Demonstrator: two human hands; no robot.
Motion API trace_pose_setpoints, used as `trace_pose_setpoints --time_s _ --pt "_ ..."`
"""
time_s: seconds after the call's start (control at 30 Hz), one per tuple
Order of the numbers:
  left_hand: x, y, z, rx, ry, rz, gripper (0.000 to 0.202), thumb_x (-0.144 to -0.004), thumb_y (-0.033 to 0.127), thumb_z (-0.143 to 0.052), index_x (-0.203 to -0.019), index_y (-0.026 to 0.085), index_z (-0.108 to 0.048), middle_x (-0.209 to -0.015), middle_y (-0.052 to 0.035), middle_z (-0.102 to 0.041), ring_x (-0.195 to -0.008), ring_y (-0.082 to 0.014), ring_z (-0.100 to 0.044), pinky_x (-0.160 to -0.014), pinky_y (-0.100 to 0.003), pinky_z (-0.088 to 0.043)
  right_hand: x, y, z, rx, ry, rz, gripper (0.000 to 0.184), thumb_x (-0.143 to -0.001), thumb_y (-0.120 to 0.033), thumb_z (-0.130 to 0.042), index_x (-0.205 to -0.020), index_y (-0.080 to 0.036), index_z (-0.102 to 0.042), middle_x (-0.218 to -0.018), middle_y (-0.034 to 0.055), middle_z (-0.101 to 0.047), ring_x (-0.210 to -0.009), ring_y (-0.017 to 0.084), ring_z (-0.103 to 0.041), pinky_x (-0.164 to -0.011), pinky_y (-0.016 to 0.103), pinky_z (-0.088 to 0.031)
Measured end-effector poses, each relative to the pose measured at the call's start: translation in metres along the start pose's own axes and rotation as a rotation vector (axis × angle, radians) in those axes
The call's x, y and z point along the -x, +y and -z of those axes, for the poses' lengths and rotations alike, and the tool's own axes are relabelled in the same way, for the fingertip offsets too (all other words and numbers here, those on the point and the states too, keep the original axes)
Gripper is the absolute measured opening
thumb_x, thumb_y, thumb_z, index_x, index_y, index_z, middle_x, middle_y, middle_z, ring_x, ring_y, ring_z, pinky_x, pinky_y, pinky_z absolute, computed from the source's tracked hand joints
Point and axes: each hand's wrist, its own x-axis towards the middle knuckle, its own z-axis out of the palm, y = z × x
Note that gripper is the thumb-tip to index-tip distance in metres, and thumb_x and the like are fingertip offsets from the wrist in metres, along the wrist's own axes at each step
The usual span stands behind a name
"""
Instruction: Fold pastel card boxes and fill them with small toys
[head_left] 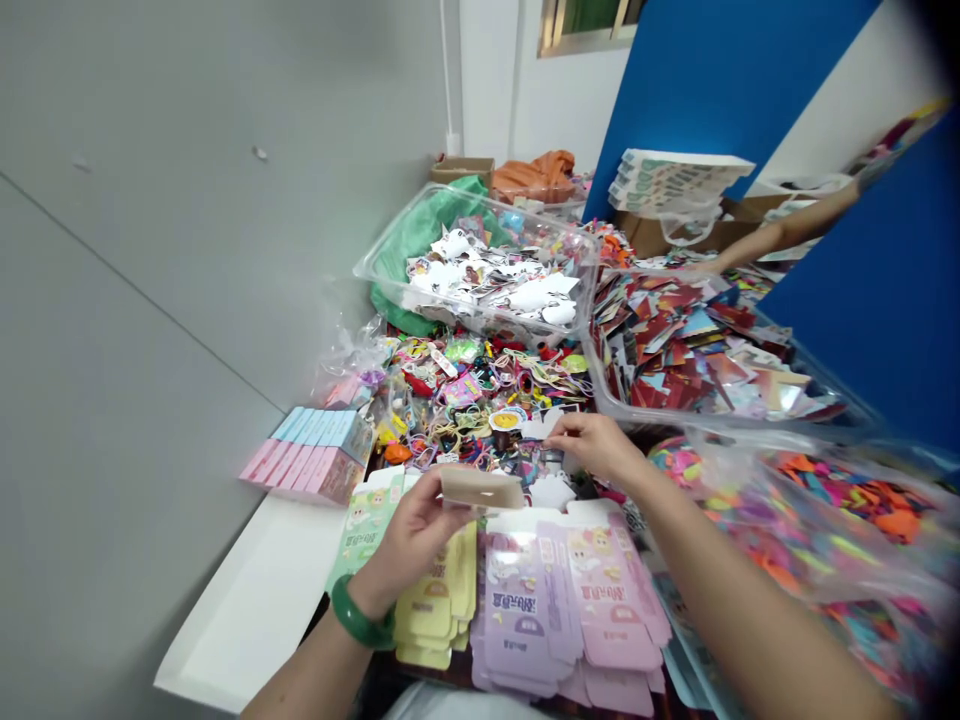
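Note:
My left hand (416, 530), with a green bangle (361, 612) at its wrist, is closed around a small paper box (481, 487), its pale beige side facing me. Beyond it, my right hand (596, 447) reaches to the near edge of a heap of small trinkets (457, 390). Its thumb and fingers are pinched together beside a white paper cutout (541, 425); what they hold is too small to make out. Below my hands lie flat folded cartons: green (367, 525), yellow (435, 605), purple (517, 610) and pink (611, 600).
Pink and blue boxes (311, 452) stand in a row against the grey wall (187, 200). Behind the heap is a clear bin (390, 235) of white cutouts, with a bin (600, 385) of reddish cards beside it. Bags (810, 540) of colourful pieces lie right. Another person's arm (787, 232) reaches in.

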Motion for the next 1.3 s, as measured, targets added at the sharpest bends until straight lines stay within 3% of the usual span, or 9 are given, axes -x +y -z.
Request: trace_pose_setpoints --time_s 0.3,0.47,0.7,0.87,0.93,1.0,1.1,1.23,1.3 --pt "-0.002 0.010 0.001 -0.290 -0.118 -0.361 0.032 -0.090 0.016 -0.057 -0.120 0.027 -0.059 -0.113 -0.0072 -0.064 -0.107 -0.0198 -0.058 -0.093 -0.036 -0.046 0.010 0.004 0.011 -0.151 0.159 0.039 0.031 -0.071 -0.051 -0.064 -0.066 -0.020 -0.062 -0.061 0.0010 -0.061 -0.057 0.015 -0.052 -0.055 0.027 -0.039" --pt "-0.001 0.011 -0.001 -0.286 -0.125 -0.366 0.033 -0.091 0.016 -0.056 -0.121 0.027 -0.058 -0.112 -0.0076 -0.063 -0.106 -0.0196 -0.058 -0.091 -0.036 -0.047 0.012 0.008 0.009 -0.223 0.211 -0.043 0.040 -0.063 -0.049 -0.068 -0.088 -0.019 -0.071 -0.066 0.0016 -0.066 -0.054 0.015 -0.052 -0.052 0.027 -0.040" --pt "-0.003 0.011 -0.002 -0.231 -0.146 -0.361 0.029 -0.092 0.019 -0.055 -0.120 0.028 -0.059 -0.110 -0.0073 -0.063 -0.107 -0.0203 -0.059 -0.094 -0.038 -0.046 0.014 0.009 0.012 -0.199 0.222 -0.103 0.035 -0.061 -0.054 -0.068 -0.067 -0.020 -0.066 -0.062 0.0027 -0.064 -0.056 0.017 -0.054 -0.055 0.030 -0.043" --pt "-0.003 0.011 -0.006 -0.269 -0.109 -0.381 0.023 -0.088 0.019 -0.062 -0.106 0.032 -0.069 -0.120 -0.0052 -0.059 -0.122 -0.0221 -0.050 -0.105 -0.043 -0.039 0.028 -0.017 0.015 -0.044 0.348 -0.087 0.045 -0.067 -0.058 -0.067 -0.088 -0.019 -0.072 -0.083 0.0084 -0.071 -0.066 0.020 -0.059 -0.062 0.035 -0.047" --pt "-0.002 0.010 -0.008 -0.265 -0.123 -0.377 0.020 -0.087 0.020 -0.064 -0.099 0.033 -0.072 -0.130 -0.0043 -0.054 -0.131 -0.0247 -0.042 -0.108 -0.044 -0.038 0.040 -0.038 0.013 -0.231 0.223 -0.094 0.051 -0.071 -0.059 -0.065 -0.101 -0.018 -0.071 -0.093 0.0103 -0.071 -0.067 0.020 -0.061 -0.058 0.032 -0.047" --pt "-0.002 0.009 -0.010 -0.246 -0.172 -0.364 0.020 -0.088 0.020 -0.062 -0.096 0.034 -0.074 -0.141 -0.0027 -0.047 -0.136 -0.0268 -0.038 -0.107 -0.044 -0.041 0.054 -0.058 0.008 -0.549 -0.093 -0.117 0.057 -0.076 -0.058 -0.063 -0.117 -0.018 -0.065 -0.094 0.0100 -0.072 -0.067 0.019 -0.063 -0.051 0.029 -0.047" --pt "-0.003 0.007 -0.010 -0.281 -0.232 -0.320 0.033 -0.093 0.019 -0.051 -0.113 0.038 -0.069 -0.153 -0.0003 -0.034 -0.140 -0.0273 -0.036 -0.107 -0.046 -0.043 0.069 -0.079 -0.005 -0.821 -0.325 -0.090 0.057 -0.075 -0.047 -0.069 -0.125 -0.020 -0.059 -0.092 0.0075 -0.073 -0.072 0.018 -0.067 -0.052 0.026 -0.050" --pt "-0.004 0.006 -0.009 -0.172 -0.193 -0.217 0.051 -0.097 0.021 -0.039 -0.146 0.037 -0.035 -0.160 -0.0051 -0.025 -0.144 -0.0276 -0.031 -0.111 -0.049 -0.040 0.077 -0.085 -0.023 -0.705 0.023 -0.045 0.048 -0.076 -0.041 -0.071 -0.119 -0.022 -0.062 -0.101 0.0079 -0.073 -0.075 0.019 -0.069 -0.054 0.027 -0.055" --pt "-0.004 0.008 -0.012 -0.209 -0.178 -0.185 0.062 -0.094 0.024 -0.047 -0.151 0.033 -0.023 -0.160 -0.0089 -0.025 -0.144 -0.0294 -0.030 -0.114 -0.050 -0.036 0.079 -0.084 -0.031 -0.559 0.197 -0.015 0.048 -0.076 -0.039 -0.070 -0.121 -0.023 -0.062 -0.101 0.0077 -0.073 -0.070 0.018 -0.068 -0.056 0.029 -0.057"
